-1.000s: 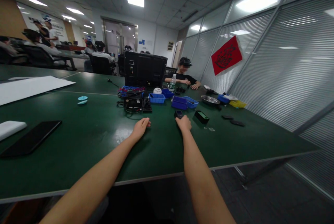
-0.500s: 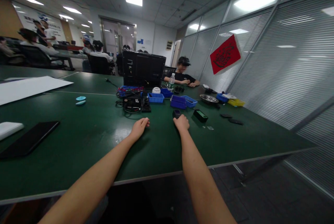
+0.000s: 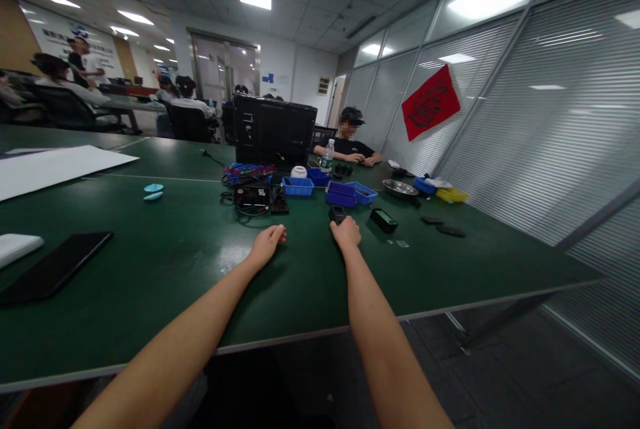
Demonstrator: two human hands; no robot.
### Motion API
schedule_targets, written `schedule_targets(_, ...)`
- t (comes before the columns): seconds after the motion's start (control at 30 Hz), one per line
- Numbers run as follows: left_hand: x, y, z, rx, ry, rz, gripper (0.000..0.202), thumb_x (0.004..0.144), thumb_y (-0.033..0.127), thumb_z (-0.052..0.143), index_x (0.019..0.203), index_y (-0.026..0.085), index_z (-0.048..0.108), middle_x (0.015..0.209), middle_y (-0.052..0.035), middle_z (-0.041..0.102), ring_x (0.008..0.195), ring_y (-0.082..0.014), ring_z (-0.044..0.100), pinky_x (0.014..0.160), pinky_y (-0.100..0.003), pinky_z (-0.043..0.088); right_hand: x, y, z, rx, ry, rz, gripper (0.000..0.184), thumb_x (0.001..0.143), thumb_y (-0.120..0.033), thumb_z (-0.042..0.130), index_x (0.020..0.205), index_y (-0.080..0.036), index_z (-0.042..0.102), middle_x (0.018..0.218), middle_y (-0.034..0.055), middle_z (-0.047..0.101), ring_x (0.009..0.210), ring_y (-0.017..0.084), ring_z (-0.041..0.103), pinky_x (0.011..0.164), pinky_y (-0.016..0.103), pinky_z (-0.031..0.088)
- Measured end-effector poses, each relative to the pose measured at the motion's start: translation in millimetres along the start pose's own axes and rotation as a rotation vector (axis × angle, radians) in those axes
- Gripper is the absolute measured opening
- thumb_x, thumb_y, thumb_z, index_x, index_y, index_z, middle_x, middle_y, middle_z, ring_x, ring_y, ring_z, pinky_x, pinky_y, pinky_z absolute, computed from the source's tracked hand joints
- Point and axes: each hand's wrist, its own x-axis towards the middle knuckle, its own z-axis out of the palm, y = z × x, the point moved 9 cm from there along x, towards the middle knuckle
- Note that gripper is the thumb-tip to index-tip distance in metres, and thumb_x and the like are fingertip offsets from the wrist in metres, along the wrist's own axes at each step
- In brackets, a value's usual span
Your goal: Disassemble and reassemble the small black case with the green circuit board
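My right hand reaches across the green table, fingers closed around a small black device that sticks out beyond the knuckles. My left hand rests on the tabletop to its left, fingers loosely curled and together, holding nothing I can see. A black box with a green top lies just right of the right hand, and a tiny clear piece sits near it.
Blue bins, a wire bundle, a black monitor, a metal bowl and a yellow tray lie farther back. A black phone and white sheet lie left. A person sits across.
Both hands stay almost where they were; the view has drifted slightly, nothing picked up or let go.
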Motion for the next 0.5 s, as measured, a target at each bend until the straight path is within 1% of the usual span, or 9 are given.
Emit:
schedule_targets(0.07, -0.8, 1.9, -0.5, 0.001, 0.003, -0.002, 0.046, 0.076, 0.053, 0.039, 0.086, 0.014, 0.061, 0.080, -0.0072, 0.066, 0.072, -0.0179, 0.062, 0.072, -0.030, 0.046, -2.7, -2.8, -8.9, 0.001, 0.034, -0.007, 0.046, 0.076, -0.046, 0.048, 0.107, -0.012, 0.049, 0.107, 0.0165, 0.053, 0.100, 0.028, 0.049, 0.075, 0.037, 0.044)
schedule_targets(0.13, -1.3, 2.8, -0.7, 0.003, 0.003, -0.009, 0.046, 0.076, 0.053, 0.039, 0.086, 0.015, 0.062, 0.080, -0.0069, 0.066, 0.072, -0.0178, 0.062, 0.072, -0.030, 0.046, -7.2, -7.7, -20.9, -0.006, 0.101, -0.027, 0.045, 0.077, -0.046, 0.046, 0.107, -0.013, 0.049, 0.108, 0.0158, 0.052, 0.101, 0.027, 0.047, 0.076, 0.035, 0.043)
schedule_targets(0.2, -1.5, 2.8, -0.5, 0.006, 0.000, -0.015, 0.046, 0.076, 0.053, 0.040, 0.086, 0.015, 0.062, 0.081, -0.0068, 0.067, 0.072, -0.0178, 0.062, 0.072, -0.030, 0.046, -14.3, -16.1, -33.8, -0.018, 0.198, -0.071, 0.046, 0.078, -0.046, 0.045, 0.110, -0.013, 0.048, 0.111, 0.0158, 0.049, 0.103, 0.027, 0.045, 0.078, 0.034, 0.042)
schedule_targets(0.27, -1.3, 2.9, 0.1, 0.009, -0.005, -0.011, 0.046, 0.076, 0.053, 0.039, 0.086, 0.015, 0.062, 0.081, -0.0069, 0.067, 0.072, -0.0178, 0.062, 0.072, -0.030, 0.046, -23.5, -28.7, -40.9, -0.022, 0.275, -0.144, 0.048, 0.079, -0.047, 0.044, 0.113, -0.013, 0.046, 0.112, 0.0153, 0.047, 0.104, 0.026, 0.044, 0.080, 0.033, 0.040)
schedule_targets(0.33, -1.1, 3.4, 0.4, 0.011, -0.005, 0.001, 0.045, 0.076, 0.053, 0.039, 0.086, 0.015, 0.062, 0.080, -0.0073, 0.067, 0.071, -0.0179, 0.061, 0.071, -0.030, 0.046, -32.0, -43.3, -36.3, -0.010, 0.268, -0.230, 0.048, 0.079, -0.048, 0.043, 0.114, -0.015, 0.046, 0.112, 0.0136, 0.047, 0.102, 0.025, 0.045, 0.079, 0.031, 0.040)
schedule_targets(0.4, -1.0, 3.9, 0.4, 0.008, -0.001, 0.010, 0.044, 0.077, 0.052, 0.039, 0.085, 0.015, 0.062, 0.079, -0.0074, 0.067, 0.071, -0.0179, 0.061, 0.070, -0.030, 0.046, -38.7, -56.1, -22.3, 0.005, 0.188, -0.297, 0.046, 0.079, -0.049, 0.042, 0.112, -0.017, 0.047, 0.109, 0.0115, 0.048, 0.099, 0.023, 0.047, 0.075, 0.030, 0.041)
schedule_targets(0.5, -1.1, 3.4, 0.2, 0.005, 0.002, -0.002, 0.044, 0.076, 0.052, 0.039, 0.085, 0.015, 0.062, 0.079, -0.0070, 0.067, 0.071, -0.0180, 0.061, 0.070, -0.030, 0.046, -46.0, -67.7, 0.0, -0.012, 0.067, -0.343, 0.045, 0.079, -0.050, 0.043, 0.110, -0.017, 0.049, 0.107, 0.0109, 0.050, 0.096, 0.022, 0.050, 0.075, 0.031, 0.042)
